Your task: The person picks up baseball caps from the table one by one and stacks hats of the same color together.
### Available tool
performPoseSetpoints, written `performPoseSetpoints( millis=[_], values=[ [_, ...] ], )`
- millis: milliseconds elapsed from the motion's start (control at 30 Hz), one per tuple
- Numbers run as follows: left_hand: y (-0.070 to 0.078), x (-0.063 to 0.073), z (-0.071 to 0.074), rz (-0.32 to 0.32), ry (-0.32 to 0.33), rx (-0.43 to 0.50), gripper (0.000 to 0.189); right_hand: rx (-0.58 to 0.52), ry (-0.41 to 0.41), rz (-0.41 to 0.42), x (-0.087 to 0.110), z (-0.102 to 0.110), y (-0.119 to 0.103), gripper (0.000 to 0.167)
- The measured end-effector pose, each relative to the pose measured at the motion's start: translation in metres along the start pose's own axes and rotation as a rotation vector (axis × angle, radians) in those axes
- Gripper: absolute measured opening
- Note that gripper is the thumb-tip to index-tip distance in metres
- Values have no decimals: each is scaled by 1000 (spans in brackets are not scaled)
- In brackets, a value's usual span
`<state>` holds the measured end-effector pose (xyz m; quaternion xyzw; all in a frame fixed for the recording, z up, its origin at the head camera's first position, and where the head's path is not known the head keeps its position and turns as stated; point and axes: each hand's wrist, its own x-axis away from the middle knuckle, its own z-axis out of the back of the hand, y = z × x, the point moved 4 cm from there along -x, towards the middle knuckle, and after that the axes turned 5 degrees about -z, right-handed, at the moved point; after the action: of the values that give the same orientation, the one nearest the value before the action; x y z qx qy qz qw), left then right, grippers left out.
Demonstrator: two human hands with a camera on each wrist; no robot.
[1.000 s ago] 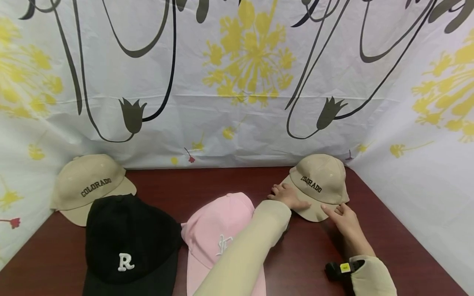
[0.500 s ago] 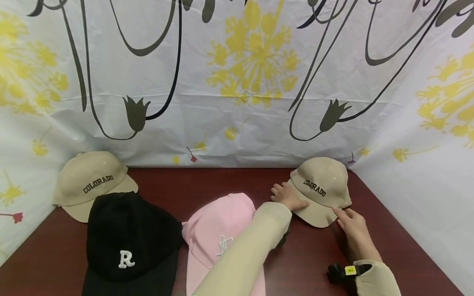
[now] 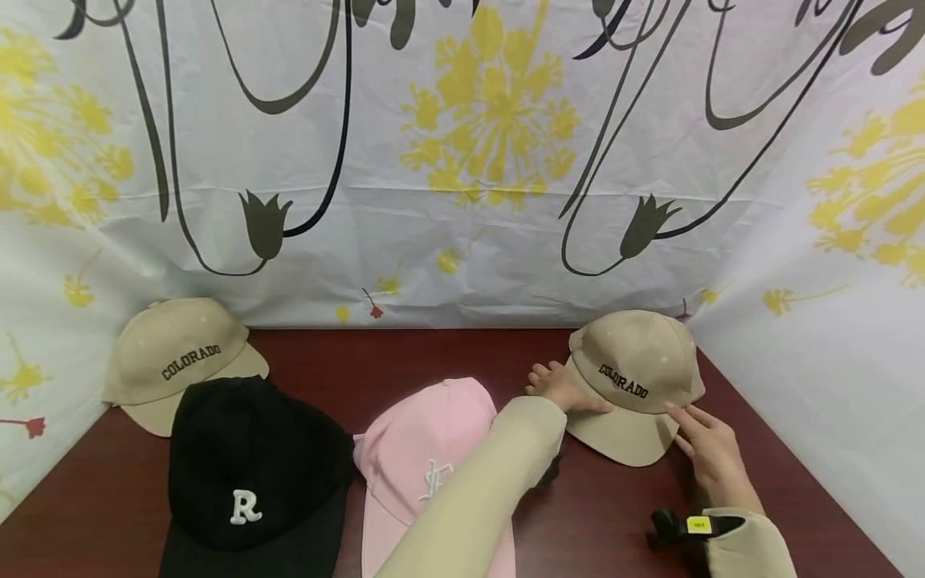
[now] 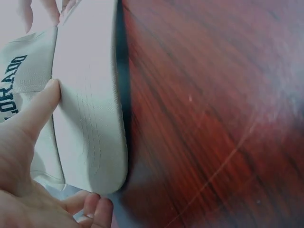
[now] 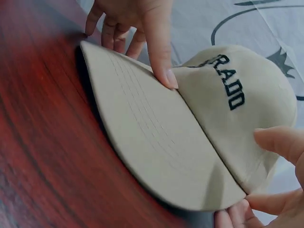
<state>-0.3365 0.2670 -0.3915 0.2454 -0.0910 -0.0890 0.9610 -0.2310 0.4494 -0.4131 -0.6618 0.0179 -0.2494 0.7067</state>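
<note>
A beige baseball cap (image 3: 636, 353) with dark COLORADO lettering sits at the right of the table, its brim toward me. My left hand (image 3: 562, 389) holds its left side; in the left wrist view the thumb (image 4: 45, 102) lies on top at the brim seam and the fingers (image 4: 97, 209) curl by the brim's corner. On the opposite side my right hand (image 3: 715, 453) grips the cap. In the right wrist view its thumb (image 5: 280, 142) presses the crown while other fingers (image 5: 235, 216) tuck under the brim's end.
At left, another beige COLORADO cap (image 3: 181, 349) stands partly behind a black cap (image 3: 253, 457) with a white R. A pink cap (image 3: 426, 441) lies mid-table, partly covered by my left sleeve (image 3: 477, 482). Patterned white cloth (image 3: 462, 273) walls the dark red table (image 3: 405, 353) at back and sides.
The beige cap at the right has come slightly toward me and to the right, its brim turning a little. My right hand has shifted right and down with it; the left hand has barely moved.
</note>
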Motion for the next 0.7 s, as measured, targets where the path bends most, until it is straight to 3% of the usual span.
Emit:
performPoseSetpoints(
  millis=[133, 300, 533, 700],
  values=[
    [0, 4, 2, 1, 19, 73, 98, 162, -25, 69, 4, -9, -7, 89],
    [3, 11, 5, -53, 5, 51, 97, 375, 10, 144, 6, -17, -14, 93],
    [1, 21, 14, -123, 4, -1, 99, 415, 17, 151, 6, -23, -17, 93],
    [3, 29, 21, -187, 17, 17, 93, 434, 13, 154, 8, -20, -18, 93]
  ],
)
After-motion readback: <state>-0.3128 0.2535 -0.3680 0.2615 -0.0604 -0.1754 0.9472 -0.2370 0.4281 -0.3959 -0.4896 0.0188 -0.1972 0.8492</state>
